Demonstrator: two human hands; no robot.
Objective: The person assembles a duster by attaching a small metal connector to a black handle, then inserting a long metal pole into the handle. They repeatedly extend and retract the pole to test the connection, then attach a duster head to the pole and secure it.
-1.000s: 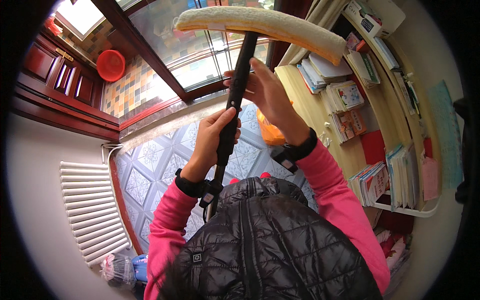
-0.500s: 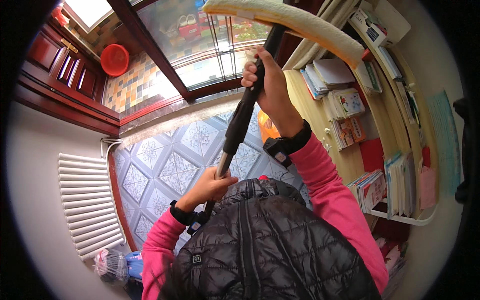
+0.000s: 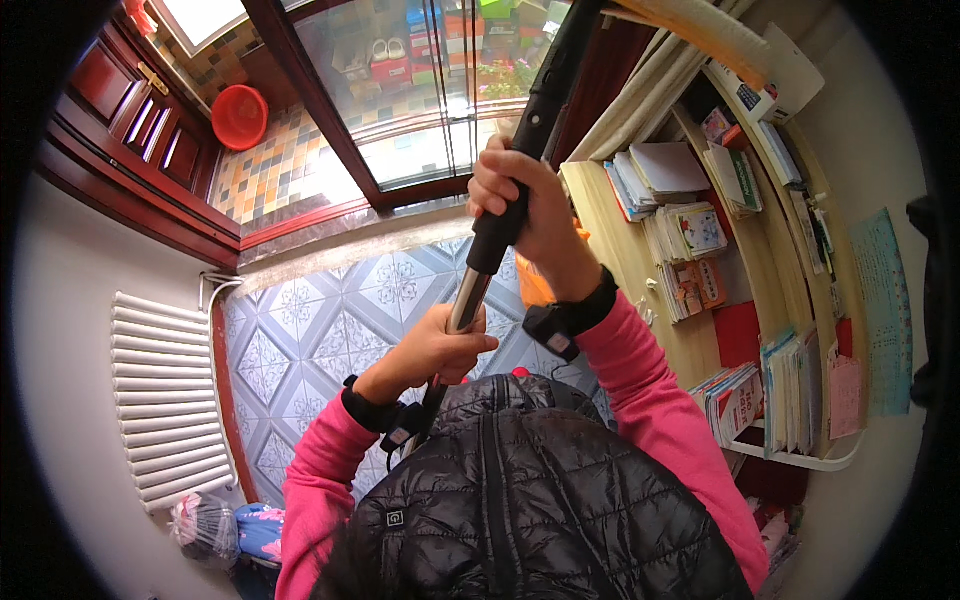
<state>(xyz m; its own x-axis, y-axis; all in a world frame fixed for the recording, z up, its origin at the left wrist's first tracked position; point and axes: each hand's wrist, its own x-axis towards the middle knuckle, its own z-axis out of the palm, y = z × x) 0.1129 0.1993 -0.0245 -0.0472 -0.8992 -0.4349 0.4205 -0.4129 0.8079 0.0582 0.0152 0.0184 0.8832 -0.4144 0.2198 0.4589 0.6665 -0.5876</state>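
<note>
Right hand (image 3: 538, 200), now lower, wraps the black sleeve (image 3: 496, 245); left hand (image 3: 434, 347) grips the silver pole (image 3: 468, 297). The pad (image 3: 712, 34) seemingly gains reach.

A long-handled window scrubber (image 3: 537, 105) is held up at a slant, leaning to the right at its top. Its fuzzy, cream-to-yellow pad (image 3: 700, 38) slopes down rightward, partly cut off above. The right hand (image 3: 522, 200) wraps the lower part of the black grip sleeve (image 3: 500, 235); the left hand (image 3: 440, 348) closes around the bare silver tube (image 3: 468, 298) just below. Under that hand a black section (image 3: 431, 402) shows, its bottom end hidden.
</note>
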